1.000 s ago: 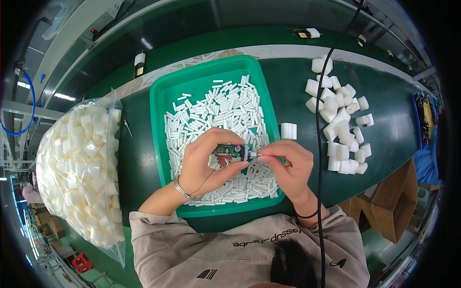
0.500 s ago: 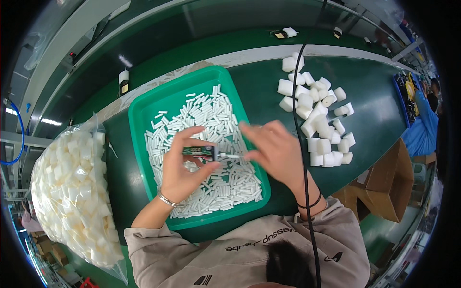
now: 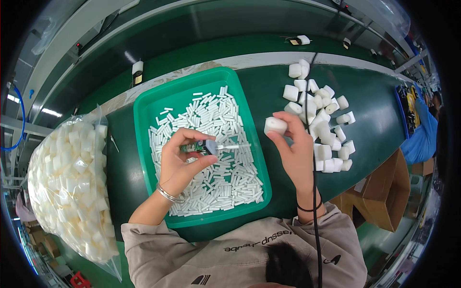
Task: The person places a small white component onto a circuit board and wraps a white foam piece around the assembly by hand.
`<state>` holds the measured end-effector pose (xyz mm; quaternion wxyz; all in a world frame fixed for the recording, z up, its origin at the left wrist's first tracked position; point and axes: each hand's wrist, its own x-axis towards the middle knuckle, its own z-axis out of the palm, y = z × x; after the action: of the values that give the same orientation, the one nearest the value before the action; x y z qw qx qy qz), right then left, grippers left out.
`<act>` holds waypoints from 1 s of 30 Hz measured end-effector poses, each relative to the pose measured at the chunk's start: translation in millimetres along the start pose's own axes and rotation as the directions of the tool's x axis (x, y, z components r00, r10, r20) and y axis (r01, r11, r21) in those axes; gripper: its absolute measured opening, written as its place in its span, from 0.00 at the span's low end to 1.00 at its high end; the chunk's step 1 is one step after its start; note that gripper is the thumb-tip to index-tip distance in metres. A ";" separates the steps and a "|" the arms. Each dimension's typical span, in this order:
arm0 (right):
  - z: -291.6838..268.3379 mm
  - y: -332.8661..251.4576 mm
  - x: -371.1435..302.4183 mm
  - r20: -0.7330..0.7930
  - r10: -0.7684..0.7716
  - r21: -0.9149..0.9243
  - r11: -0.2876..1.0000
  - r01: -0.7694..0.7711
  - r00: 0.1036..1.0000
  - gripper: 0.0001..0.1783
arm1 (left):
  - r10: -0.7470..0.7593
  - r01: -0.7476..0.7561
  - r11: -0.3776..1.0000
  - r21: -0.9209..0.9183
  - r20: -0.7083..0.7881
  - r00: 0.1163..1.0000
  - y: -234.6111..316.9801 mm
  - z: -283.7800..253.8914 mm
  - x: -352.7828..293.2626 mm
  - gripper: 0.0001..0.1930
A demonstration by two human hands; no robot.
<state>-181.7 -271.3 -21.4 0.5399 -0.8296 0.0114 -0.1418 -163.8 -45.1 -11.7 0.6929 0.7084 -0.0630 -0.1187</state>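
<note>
My left hand point(image 3: 178, 162) is closed around a small circuit-board device point(image 3: 198, 146) with a green board and a dark end. A thin white stick point(image 3: 234, 146) juts from that end toward the right. Below them lies a green tray point(image 3: 192, 85) strewn with short white sticks point(image 3: 211, 194). Just beyond the tray's right side, my right hand point(image 3: 297, 151) pinches a white foam cylinder point(image 3: 275, 126) between thumb and fingers. Behind that hand, a loose pile of similar foam cylinders point(image 3: 324, 128) rests on the green table.
A clear bag point(image 3: 72, 192) packed with foam cylinders bulges at the left. One black cable point(image 3: 315, 225) hangs across the right side. Along the far belt sit several small devices with white tops, one at the left point(image 3: 138, 72). A blue bin point(image 3: 402, 113) and a cardboard box point(image 3: 384, 192) stand at right.
My right hand has left the white stick's tip and moved right, and it now holds a foam cylinder. The left hand keeps the device, its dark end turned more into view.
</note>
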 end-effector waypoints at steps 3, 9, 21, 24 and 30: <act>6.8 -6.4 -6.6 0.150 0.012 0.412 0.908 -0.073 0.989 0.15 | -0.038 0.042 0.993 -0.110 0.036 0.999 7.0 2.2 -2.1 0.19; 33.1 -19.1 -22.1 0.327 0.071 0.737 0.604 -0.302 0.942 0.19 | 0.100 -0.071 0.988 -0.136 0.217 0.971 2.3 2.2 -7.2 0.20; 29.2 -21.7 -19.4 0.399 -0.146 -0.062 0.981 0.185 0.905 0.15 | 0.125 -0.110 0.989 -0.096 0.174 0.977 2.3 2.2 -6.4 0.19; 31.9 -18.7 -20.6 0.346 -0.197 -0.032 0.975 0.221 0.917 0.15 | 0.120 -0.105 0.990 -0.097 0.161 0.980 2.6 2.9 -6.1 0.19; 29.2 -19.2 -21.8 0.380 0.001 0.154 0.986 -0.064 0.925 0.12 | 0.111 -0.077 0.979 -0.189 0.179 0.978 1.5 3.7 -6.5 0.19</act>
<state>-197.9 -233.5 -20.0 0.6003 -0.7941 -0.0908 0.0294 -170.9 -47.1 -9.7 0.7503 0.6242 -0.1508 -0.1574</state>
